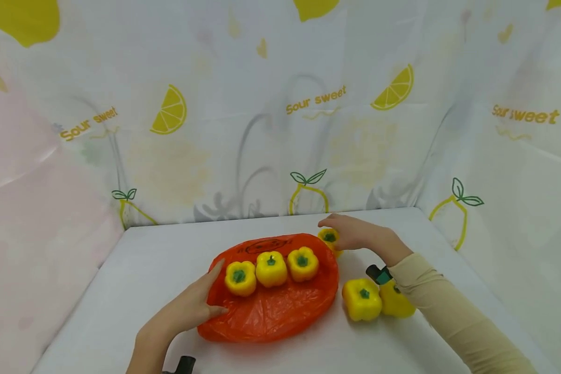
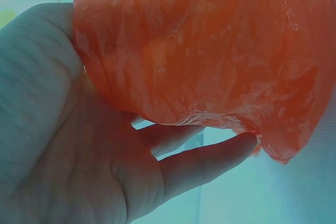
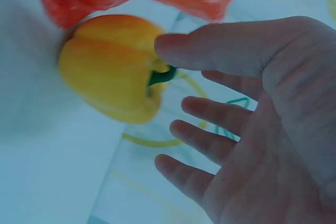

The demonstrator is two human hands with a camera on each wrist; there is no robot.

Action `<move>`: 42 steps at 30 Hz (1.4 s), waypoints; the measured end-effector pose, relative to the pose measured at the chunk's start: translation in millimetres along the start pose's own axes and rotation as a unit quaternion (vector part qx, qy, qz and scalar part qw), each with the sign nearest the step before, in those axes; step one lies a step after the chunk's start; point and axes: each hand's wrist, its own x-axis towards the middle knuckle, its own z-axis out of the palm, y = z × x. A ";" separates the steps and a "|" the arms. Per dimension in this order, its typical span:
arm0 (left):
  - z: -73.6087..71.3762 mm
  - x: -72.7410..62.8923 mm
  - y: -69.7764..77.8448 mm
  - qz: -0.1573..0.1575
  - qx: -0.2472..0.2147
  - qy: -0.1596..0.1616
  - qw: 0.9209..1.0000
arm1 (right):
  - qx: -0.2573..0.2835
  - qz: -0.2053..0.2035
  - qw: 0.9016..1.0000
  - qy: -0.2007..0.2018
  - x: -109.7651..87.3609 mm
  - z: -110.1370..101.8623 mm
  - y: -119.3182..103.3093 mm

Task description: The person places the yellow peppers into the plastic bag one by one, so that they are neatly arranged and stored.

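Observation:
A red-orange plastic bag [image 1: 266,319] lies puffed out on the white table, with three yellow bell peppers [image 1: 271,272] in a row on it. At its left side, my left hand [image 1: 191,306] touches the bag with thumb and fingers spread apart; the left wrist view has the fingers [image 2: 205,166] along the bag's crumpled edge. My right hand [image 1: 357,234] reaches over another yellow bell pepper [image 3: 110,72] standing beyond the bag's right rim. Its thumb [image 3: 210,48] is close over the pepper's green stem, and the other fingers are spread, not curled round it.
Two more yellow bell peppers, one in front [image 1: 362,301] and one partly behind the right forearm [image 1: 402,305], stand right of the bag. A white curtain [image 1: 243,156] printed with lemons closes off the table's back and sides.

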 end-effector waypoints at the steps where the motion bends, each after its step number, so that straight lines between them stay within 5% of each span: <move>1: 0.0 0.1 -0.4 0.000 0.000 0.000 1.000 | 0.004 0.003 1.000 -0.011 1.7 2.3 2.8; 6: 0.8 -0.1 -1.7 -0.002 -0.002 0.000 1.000 | 0.016 0.011 0.999 -0.041 9.6 11.7 11.5; 20: 0.5 -0.8 -2.9 0.006 -0.002 0.013 1.000 | -0.005 0.011 0.999 -0.043 21.9 20.4 10.4; 42: -1.8 -3.5 0.6 0.006 -0.005 0.014 1.000 | 0.001 0.004 1.000 -0.015 0.3 6.6 11.4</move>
